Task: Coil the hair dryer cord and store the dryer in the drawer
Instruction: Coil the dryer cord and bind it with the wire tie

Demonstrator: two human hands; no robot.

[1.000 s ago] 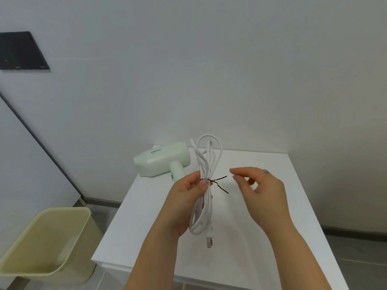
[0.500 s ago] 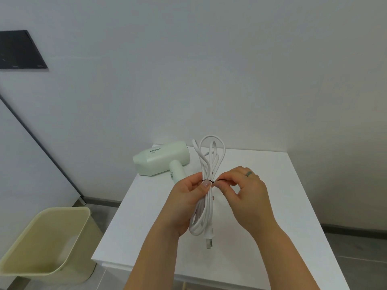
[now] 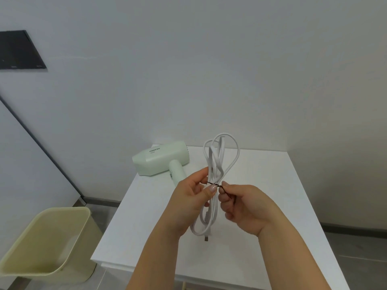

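A pale green hair dryer (image 3: 161, 161) lies on its side at the back left of the white cabinet top (image 3: 261, 181). Its white cord (image 3: 217, 164) is gathered into a long upright bundle above the top, with the plug (image 3: 207, 238) hanging at the bottom. My left hand (image 3: 191, 203) grips the bundle at its middle. A thin black twist tie (image 3: 215, 184) circles the cord there. My right hand (image 3: 245, 206) pinches the tie's ends just right of the bundle. No drawer is visible.
A cream plastic bin (image 3: 45, 245) stands on the grey floor left of the cabinet. A white wall rises right behind the cabinet. A dark panel (image 3: 19, 50) hangs on the wall at upper left.
My right hand came in from the right and took hold of the tie's loose ends, now pinched close against the cord. My left hand kept the bundle nearly still.
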